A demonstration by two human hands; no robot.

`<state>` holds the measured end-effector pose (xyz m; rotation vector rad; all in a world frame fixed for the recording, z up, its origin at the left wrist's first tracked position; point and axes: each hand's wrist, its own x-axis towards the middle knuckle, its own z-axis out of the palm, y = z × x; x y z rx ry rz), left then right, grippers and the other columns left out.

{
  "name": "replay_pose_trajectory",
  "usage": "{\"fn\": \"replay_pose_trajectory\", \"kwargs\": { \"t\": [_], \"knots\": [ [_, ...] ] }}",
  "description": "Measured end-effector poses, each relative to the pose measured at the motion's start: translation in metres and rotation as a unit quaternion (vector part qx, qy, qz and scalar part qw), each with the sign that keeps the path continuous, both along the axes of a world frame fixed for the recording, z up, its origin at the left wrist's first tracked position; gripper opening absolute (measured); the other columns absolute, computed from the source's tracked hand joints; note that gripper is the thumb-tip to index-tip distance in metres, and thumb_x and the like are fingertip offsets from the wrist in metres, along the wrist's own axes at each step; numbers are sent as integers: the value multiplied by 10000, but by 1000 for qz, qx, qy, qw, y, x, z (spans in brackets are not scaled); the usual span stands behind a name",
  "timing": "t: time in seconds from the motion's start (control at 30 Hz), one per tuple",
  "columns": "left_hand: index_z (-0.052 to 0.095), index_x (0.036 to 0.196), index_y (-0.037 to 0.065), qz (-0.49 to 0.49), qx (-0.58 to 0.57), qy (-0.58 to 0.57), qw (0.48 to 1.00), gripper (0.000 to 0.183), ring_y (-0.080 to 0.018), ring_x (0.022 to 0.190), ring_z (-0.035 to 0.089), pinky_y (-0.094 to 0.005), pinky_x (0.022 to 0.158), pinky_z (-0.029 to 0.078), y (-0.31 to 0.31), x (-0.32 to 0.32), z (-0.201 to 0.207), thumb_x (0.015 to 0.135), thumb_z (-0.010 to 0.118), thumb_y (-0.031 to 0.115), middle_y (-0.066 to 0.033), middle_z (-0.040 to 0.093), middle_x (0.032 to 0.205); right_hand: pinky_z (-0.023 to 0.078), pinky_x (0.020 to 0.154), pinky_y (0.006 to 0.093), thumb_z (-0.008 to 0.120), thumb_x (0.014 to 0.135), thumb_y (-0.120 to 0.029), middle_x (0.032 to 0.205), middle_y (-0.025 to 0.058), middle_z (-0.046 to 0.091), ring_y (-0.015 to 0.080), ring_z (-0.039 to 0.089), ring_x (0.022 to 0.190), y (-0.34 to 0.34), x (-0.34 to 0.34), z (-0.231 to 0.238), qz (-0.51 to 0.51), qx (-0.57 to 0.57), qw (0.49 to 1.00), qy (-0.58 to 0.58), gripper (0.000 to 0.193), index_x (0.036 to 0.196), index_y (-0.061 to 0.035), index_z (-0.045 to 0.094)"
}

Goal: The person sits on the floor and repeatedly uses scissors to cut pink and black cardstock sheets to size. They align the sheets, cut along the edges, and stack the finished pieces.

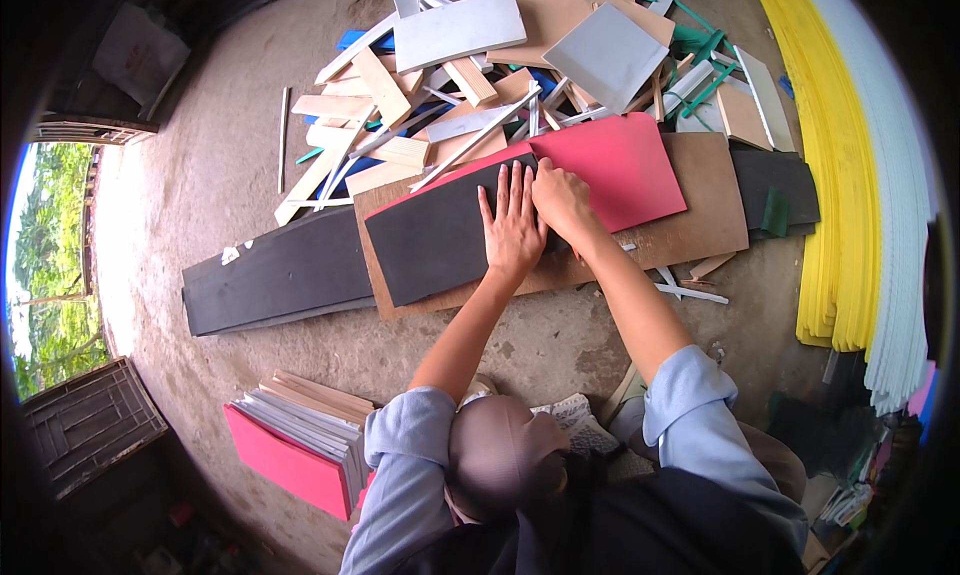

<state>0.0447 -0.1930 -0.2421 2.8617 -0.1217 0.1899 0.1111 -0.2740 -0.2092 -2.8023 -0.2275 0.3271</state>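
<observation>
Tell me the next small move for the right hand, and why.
Probably draw the right hand slightly toward the body along the right edge of the black sheet: the left hand lies spread on that sheet, and the right hand is curled at its edge, over the red sheet. Any tool in its grip is hidden.

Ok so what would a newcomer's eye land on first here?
Probably the pink sheet near the centre, partly under a black sheet where the left fingers lie spread. Next, the jumbled heap of pieces at the top and the bright yellow layered stack along the right side.
</observation>
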Motion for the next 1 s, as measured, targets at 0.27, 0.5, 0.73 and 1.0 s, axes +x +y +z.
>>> {"fn": "replay_pose_trajectory", "kwargs": {
  "t": [0.27,0.5,0.73,1.0],
  "knots": [
    [234,1352,74,21,28,-31,999,585,-207,1323,135,-496,1048,53,-1,-1,-6,845,393,321,-81,203,1415,501,645,426,423,819,-123,721,219,616,346,624,727,-29,-62,17,7,3,999,43,154,832,9,503],
    [222,1357,80,27,60,-43,997,582,-212,1322,140,-521,1038,74,-4,-3,-10,852,384,320,-75,197,1418,504,615,433,429,807,-109,724,225,614,351,624,723,-58,-120,5,6,-12,997,74,136,861,6,478],
    [224,1355,73,17,49,-52,997,575,-221,1322,137,-531,1033,75,-4,-4,-11,856,381,313,-80,200,1416,486,659,462,439,830,-156,749,257,600,384,604,767,-70,-146,1,2,-15,993,117,211,928,31,449],
    [158,1356,14,37,2,21,999,935,-286,1328,40,-668,946,17,-12,-5,5,729,457,639,-116,122,1431,469,616,415,384,836,-184,732,175,610,265,611,580,-102,-104,27,46,20,954,296,277,925,60,483]
  ]
}}
